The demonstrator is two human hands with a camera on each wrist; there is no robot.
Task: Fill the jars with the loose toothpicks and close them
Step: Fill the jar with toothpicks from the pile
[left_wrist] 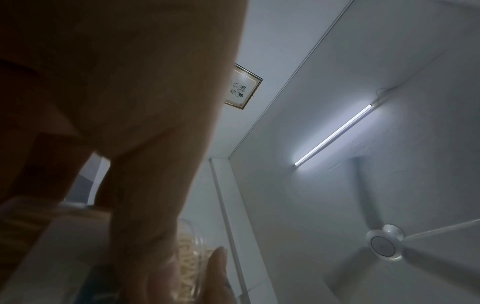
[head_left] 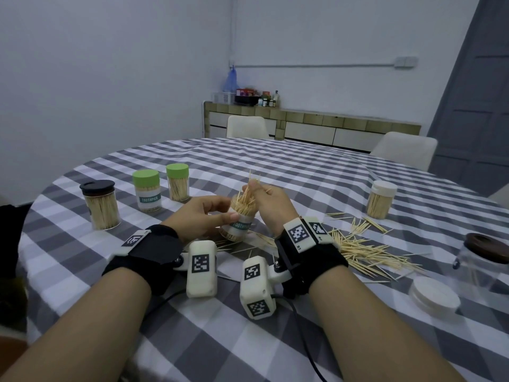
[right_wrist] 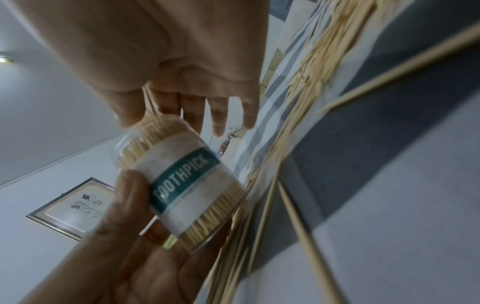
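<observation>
My left hand (head_left: pixel 217 210) grips an open clear jar (head_left: pixel 239 224) with a teal TOOTHPICK label, tilted a little above the checked cloth. It is packed with toothpicks that stick out of its mouth. My right hand (head_left: pixel 254 188) pinches a small bundle of toothpicks (head_left: pixel 251 181) right over that mouth. The right wrist view shows the same jar (right_wrist: pixel 187 185) with the left thumb (right_wrist: pixel 124 197) on its label and the right hand (right_wrist: pixel 171 115) above the rim. In the left wrist view the jar (left_wrist: pixel 189 263) sits blurred under the left hand (left_wrist: pixel 155 185). Loose toothpicks (head_left: pixel 366 250) lie scattered to the right.
Closed, filled jars stand on the table: a black-lidded one (head_left: pixel 100 205), two green-lidded ones (head_left: pixel 147 190) (head_left: pixel 178 181) and a white-lidded one (head_left: pixel 381 199). At the right edge are a clear jar with a brown lid (head_left: pixel 479 260) and a loose white lid (head_left: pixel 435 295).
</observation>
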